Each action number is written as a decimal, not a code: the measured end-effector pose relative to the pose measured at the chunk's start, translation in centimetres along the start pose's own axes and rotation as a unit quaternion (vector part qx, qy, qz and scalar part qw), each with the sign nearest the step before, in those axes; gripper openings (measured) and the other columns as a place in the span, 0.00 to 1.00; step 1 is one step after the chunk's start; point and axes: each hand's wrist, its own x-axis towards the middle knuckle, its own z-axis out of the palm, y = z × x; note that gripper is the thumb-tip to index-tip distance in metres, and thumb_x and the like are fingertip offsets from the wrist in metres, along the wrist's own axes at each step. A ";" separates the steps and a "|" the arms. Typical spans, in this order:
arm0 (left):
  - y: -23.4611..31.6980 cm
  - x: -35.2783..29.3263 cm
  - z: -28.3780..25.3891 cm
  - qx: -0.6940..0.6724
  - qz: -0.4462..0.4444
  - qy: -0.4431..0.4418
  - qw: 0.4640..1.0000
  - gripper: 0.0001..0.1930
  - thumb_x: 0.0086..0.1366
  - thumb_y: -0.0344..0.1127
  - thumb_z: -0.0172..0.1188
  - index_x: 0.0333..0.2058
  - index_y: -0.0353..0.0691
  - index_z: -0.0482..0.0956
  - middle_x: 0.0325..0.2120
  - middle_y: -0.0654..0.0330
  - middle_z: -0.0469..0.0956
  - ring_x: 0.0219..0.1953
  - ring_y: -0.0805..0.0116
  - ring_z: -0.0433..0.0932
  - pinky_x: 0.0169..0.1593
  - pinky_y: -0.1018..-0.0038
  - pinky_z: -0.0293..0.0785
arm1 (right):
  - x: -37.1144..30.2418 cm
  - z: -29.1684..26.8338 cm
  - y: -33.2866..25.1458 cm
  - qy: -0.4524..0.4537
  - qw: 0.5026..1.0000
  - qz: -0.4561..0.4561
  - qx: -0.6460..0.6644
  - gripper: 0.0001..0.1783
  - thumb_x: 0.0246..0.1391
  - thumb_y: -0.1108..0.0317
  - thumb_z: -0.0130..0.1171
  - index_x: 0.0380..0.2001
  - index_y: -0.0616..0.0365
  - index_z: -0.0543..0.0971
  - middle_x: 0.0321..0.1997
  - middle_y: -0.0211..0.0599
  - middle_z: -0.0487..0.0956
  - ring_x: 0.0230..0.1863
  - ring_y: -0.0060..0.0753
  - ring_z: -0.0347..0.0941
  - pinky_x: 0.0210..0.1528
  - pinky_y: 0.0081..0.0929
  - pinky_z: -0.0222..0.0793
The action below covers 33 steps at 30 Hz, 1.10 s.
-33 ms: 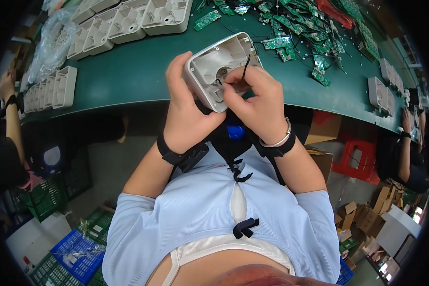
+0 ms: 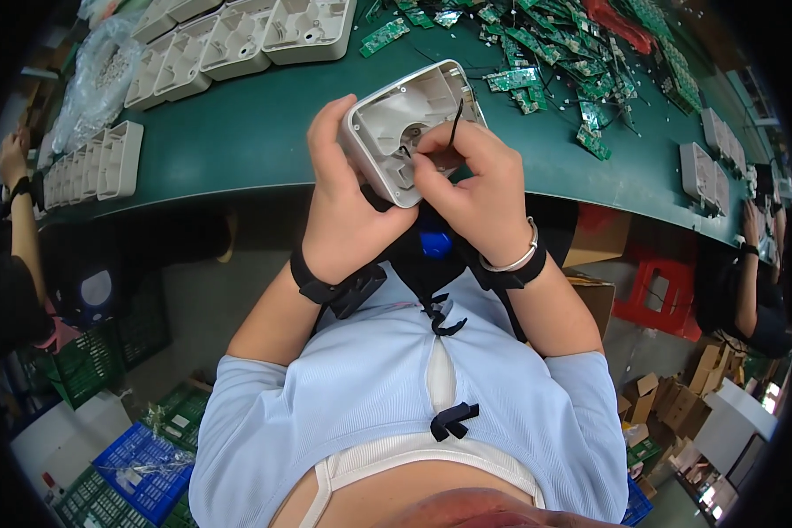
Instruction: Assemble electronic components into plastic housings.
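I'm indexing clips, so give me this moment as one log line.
left hand: holds housing | right hand: pinches black wire at housing | green table: other housings, circuit boards

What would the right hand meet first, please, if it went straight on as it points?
The right hand would probably meet the inside of the grey box, though depth is unclear.

Even, fairly bright light, sharp centre, strong fisheye bending toward blackened corners.
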 end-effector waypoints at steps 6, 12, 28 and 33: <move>0.3 -0.2 -0.4 0.034 -0.005 -0.020 0.999 0.57 0.51 0.17 0.71 0.74 0.48 0.44 0.65 0.49 0.64 0.64 0.55 0.75 0.66 0.59 0.76 | -0.1 -0.4 -0.4 -0.020 0.991 0.090 0.094 0.08 0.55 0.75 0.70 0.38 0.64 0.84 0.35 0.30 0.87 0.37 0.21 0.82 0.41 0.21 0.78; 0.3 -0.4 -0.6 0.058 -0.029 -0.003 0.998 0.58 0.47 0.21 0.76 0.73 0.43 0.49 0.67 0.48 0.53 0.68 0.51 0.67 0.64 0.59 0.77 | -0.1 -1.4 -0.8 -0.038 0.990 0.106 0.088 0.07 0.55 0.75 0.71 0.38 0.64 0.86 0.35 0.32 0.87 0.35 0.22 0.82 0.42 0.21 0.78; 0.5 -0.2 -1.2 0.083 0.011 -0.013 0.996 0.57 0.48 0.19 0.75 0.74 0.38 0.50 0.68 0.48 0.56 0.63 0.53 0.75 0.58 0.63 0.83 | 1.4 -3.1 -0.4 0.121 0.980 -0.012 -0.156 0.16 0.55 0.72 0.73 0.47 0.59 0.86 0.45 0.39 0.84 0.40 0.28 0.78 0.42 0.23 0.74; 0.6 0.1 -1.4 0.079 -0.015 -0.011 0.997 0.56 0.48 0.19 0.75 0.73 0.38 0.52 0.68 0.48 0.57 0.63 0.53 0.74 0.58 0.63 0.83 | 2.0 -3.7 1.3 0.036 0.996 0.030 -0.074 0.19 0.55 0.72 0.73 0.50 0.59 0.84 0.51 0.38 0.83 0.42 0.27 0.78 0.44 0.23 0.74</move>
